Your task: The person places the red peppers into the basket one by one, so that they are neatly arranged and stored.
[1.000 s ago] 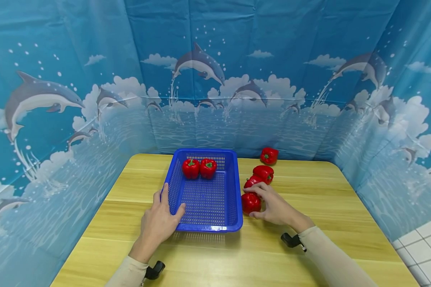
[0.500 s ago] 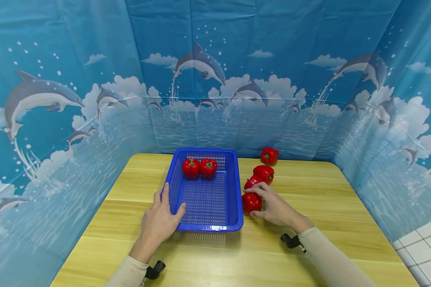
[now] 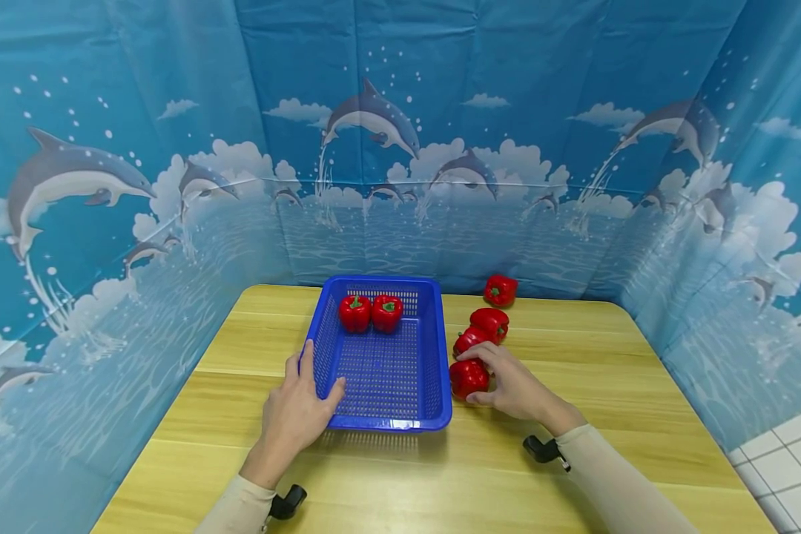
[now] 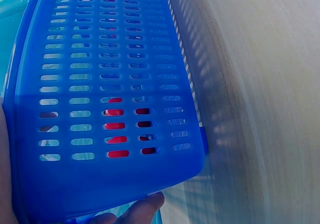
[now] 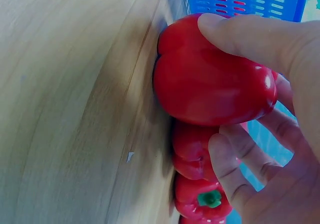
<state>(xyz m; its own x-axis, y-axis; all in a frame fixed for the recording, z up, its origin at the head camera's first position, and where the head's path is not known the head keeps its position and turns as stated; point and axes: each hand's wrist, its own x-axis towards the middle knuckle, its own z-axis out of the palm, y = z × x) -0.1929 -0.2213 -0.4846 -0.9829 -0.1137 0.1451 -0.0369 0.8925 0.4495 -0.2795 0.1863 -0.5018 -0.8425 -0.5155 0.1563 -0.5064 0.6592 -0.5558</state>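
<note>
My left hand (image 3: 297, 411) holds the near-left corner of a blue perforated plastic basket (image 3: 442, 356), thumb over the rim and fingers along the outer wall. In the left wrist view, fingertips (image 4: 150, 204) show at the basket's lower edge. Two red bell peppers (image 3: 371, 314) stand side by side at the basket's far end, green stems up. Just outside the basket's right wall, my right hand (image 3: 512, 382) grips another red bell pepper (image 5: 215, 74), thumb on one side and fingers on the other. The pepper sits low, close over the wooden table.
Beyond the gripped pepper lie two more peppers (image 3: 489, 322) close together, and a single pepper (image 3: 500, 290) sits at the table's back edge. The wooden table (image 3: 574, 341) backs onto a blue dolphin-print curtain (image 3: 400, 222) that also runs along both sides.
The pepper in my right hand has shifted very slightly to the right. My left hand and the basket have stayed in place.
</note>
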